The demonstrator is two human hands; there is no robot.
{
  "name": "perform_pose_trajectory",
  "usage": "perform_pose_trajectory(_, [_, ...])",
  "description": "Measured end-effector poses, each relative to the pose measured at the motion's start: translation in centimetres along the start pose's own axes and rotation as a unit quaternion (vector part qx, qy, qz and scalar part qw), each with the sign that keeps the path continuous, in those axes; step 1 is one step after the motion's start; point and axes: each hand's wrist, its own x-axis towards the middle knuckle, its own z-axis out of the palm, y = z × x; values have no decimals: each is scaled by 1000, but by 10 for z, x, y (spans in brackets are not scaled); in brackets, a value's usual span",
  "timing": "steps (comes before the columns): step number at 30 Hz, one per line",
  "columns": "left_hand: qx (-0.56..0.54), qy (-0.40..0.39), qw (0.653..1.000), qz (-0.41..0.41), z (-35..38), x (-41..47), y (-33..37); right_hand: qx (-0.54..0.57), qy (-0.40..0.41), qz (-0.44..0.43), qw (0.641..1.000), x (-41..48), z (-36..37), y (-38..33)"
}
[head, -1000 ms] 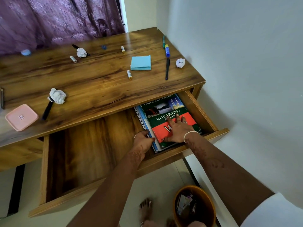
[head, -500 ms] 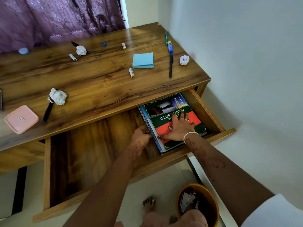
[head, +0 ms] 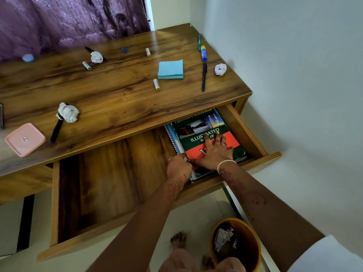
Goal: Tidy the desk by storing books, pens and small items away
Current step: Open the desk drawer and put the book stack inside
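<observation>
Pressing flat on the cover of the green and red book (head: 206,134), the right hand (head: 213,152) lies with its fingers spread apart, palm down, a pale bangle on the wrist. That book tops a small stack inside the open drawer (head: 110,185), tucked into the drawer's right end against its side wall; a blue spiral notebook (head: 172,137) shows beneath it along the left edge. The left hand (head: 179,167) sits curled at the stack's near-left corner, fingers bent together and touching the edge of the books; whether they pinch a cover cannot be told. The remaining floor of the drawer to the left of the stack is bare wood.

Above the drawer, on the desk (head: 117,107), a light blue pad of sticky notes (head: 170,69) lies just behind the drawer's right half. A short white marker (head: 156,84) rests near the pad's front-left corner, and another (head: 148,52) lies farther back. A black pen (head: 204,77) lies right of the pad, with a blue-capped glue stick (head: 203,54) and a green pen (head: 199,42) behind it toward the wall. A crumpled paper ball (head: 220,69) sits just right of the black pen. Over the drawer's left end, another paper ball (head: 68,112) rests on a black pen (head: 56,131), and a pink square lid (head: 25,139) lies near the desk's left front edge. Below the drawer's right end, an orange bin (head: 235,242) stands on the floor.
</observation>
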Motion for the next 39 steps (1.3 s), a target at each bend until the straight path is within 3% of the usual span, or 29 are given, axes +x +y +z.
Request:
perform_pose_trajectory(13, [-28,-62,998,-10,13,-11,5,-13,-8,13,1000,-6,-4,3])
perform_pose_trajectory(20, [-89,-34,994,-50,15,-15,6,-27,-10,35,999,-9,-1,1])
perform_pose_trajectory(32, [-227,-66,968,-83,3,-5,1,-15,5,16,1000,-12,-5,6])
perform_pose_trajectory(39, [-215,-38,974,-60,2,17,15,-40,-12,-28,999,-14,-4,5])
